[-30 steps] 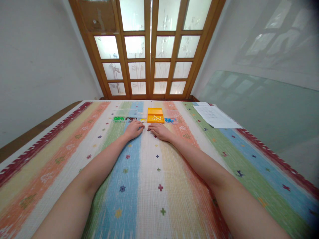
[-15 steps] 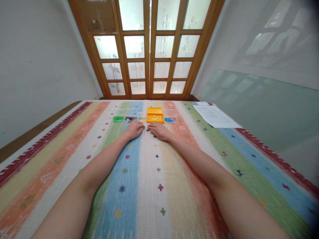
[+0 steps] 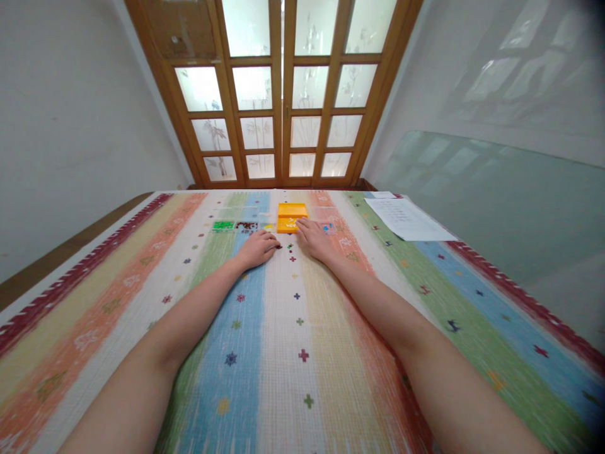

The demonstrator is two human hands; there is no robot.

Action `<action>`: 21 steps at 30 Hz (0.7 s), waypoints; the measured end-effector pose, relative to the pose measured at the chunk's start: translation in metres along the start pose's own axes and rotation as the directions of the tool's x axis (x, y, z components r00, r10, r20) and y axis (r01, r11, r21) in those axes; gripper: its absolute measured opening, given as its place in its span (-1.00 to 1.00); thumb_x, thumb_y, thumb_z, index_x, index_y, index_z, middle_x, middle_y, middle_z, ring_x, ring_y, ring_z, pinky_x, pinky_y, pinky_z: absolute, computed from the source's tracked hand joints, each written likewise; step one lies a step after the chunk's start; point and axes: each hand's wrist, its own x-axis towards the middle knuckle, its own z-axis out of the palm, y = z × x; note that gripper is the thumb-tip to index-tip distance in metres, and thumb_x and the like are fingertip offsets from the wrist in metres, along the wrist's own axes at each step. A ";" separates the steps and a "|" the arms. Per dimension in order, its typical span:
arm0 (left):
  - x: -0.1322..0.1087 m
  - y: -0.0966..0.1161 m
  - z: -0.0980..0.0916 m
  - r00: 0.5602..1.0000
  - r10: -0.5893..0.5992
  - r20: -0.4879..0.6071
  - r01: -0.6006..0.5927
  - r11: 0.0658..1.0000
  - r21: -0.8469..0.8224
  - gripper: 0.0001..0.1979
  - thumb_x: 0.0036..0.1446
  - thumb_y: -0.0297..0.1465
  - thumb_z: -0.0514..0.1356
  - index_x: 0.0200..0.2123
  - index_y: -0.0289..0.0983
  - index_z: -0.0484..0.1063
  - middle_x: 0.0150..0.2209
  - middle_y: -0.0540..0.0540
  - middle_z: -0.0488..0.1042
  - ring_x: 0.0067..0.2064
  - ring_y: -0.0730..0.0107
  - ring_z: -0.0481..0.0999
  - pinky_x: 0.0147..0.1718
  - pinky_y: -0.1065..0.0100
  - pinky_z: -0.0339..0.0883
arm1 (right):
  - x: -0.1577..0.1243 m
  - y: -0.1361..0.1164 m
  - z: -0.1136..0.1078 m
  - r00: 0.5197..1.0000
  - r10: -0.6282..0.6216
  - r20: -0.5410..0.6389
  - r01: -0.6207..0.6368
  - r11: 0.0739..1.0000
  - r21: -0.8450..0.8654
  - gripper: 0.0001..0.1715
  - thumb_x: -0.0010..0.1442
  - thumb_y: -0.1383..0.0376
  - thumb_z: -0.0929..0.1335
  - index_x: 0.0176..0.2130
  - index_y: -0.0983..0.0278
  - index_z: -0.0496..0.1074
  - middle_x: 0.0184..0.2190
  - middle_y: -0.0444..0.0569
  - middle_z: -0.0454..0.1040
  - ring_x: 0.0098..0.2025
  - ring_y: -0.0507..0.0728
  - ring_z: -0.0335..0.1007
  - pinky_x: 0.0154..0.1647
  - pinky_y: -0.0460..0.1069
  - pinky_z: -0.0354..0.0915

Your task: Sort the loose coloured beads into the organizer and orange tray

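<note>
My left hand [image 3: 258, 247] lies palm down on the striped cloth [image 3: 265, 353], fingers loosely curved and holding nothing. Its tips are beside a few tiny dark beads [image 3: 289, 247] loose on the cloth. My right hand [image 3: 314, 236] is stretched out flat and open. Its fingertips reach the near right corner of the orange tray [image 3: 289, 214], which holds small pale pieces. The right hand partly covers a clear tray of blue beads [image 3: 329, 226]. Left of the orange tray stand small clear trays of green beads [image 3: 223, 225], dark beads [image 3: 246, 226] and yellow beads [image 3: 269, 227].
A printed sheet of paper [image 3: 406, 217] lies at the table's far right. A glass panel [image 3: 496, 202] leans along the right wall. Wooden glazed doors [image 3: 283, 94] stand behind the table's far edge. The table's left edge borders a bare wall.
My right hand has slid forward and to the right, from beside the left hand up to the orange tray's corner, uncovering loose beads on the cloth. The left hand has barely moved.
</note>
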 end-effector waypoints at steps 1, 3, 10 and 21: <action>0.000 0.002 0.000 1.000 0.005 -0.001 -0.005 1.000 0.005 -0.69 0.40 -0.37 0.12 0.06 -0.15 0.63 0.01 -0.15 0.60 0.10 0.11 0.46 0.20 0.04 0.31 | 0.000 0.000 0.001 1.000 -0.001 0.006 0.001 1.000 -0.001 -0.47 0.55 0.19 0.15 0.32 0.26 0.43 0.35 0.14 0.38 0.42 0.29 0.21 0.43 0.28 0.14; 0.002 0.008 0.000 1.000 0.025 -0.001 -0.025 1.000 0.010 -0.68 0.41 -0.35 0.11 0.10 -0.16 0.60 0.06 -0.15 0.58 0.14 0.11 0.45 0.23 0.05 0.29 | -0.001 0.000 0.002 1.000 -0.010 0.011 0.010 1.000 0.006 -0.48 0.54 0.18 0.16 0.31 0.24 0.45 0.36 0.14 0.37 0.43 0.29 0.20 0.44 0.29 0.13; 0.010 0.031 0.010 0.992 0.113 0.053 -0.115 0.993 0.027 -0.57 0.49 -0.21 0.02 0.24 -0.19 0.49 0.22 -0.15 0.52 0.28 0.10 0.37 0.35 0.04 0.15 | 0.000 0.003 0.007 0.997 0.025 -0.074 -0.023 0.999 0.030 -0.51 0.53 0.22 0.17 0.19 0.27 0.55 0.27 0.15 0.47 0.36 0.30 0.31 0.39 0.26 0.22; 0.013 0.035 0.010 0.992 0.100 0.074 -0.101 0.995 0.005 -0.57 0.52 -0.28 -0.07 0.17 -0.22 0.54 0.17 -0.16 0.54 0.22 0.14 0.41 0.31 0.05 0.22 | 0.000 0.004 0.008 0.995 0.016 -0.098 -0.011 0.999 0.053 -0.55 0.53 0.22 0.19 0.15 0.23 0.57 0.22 0.12 0.50 0.30 0.28 0.36 0.36 0.23 0.26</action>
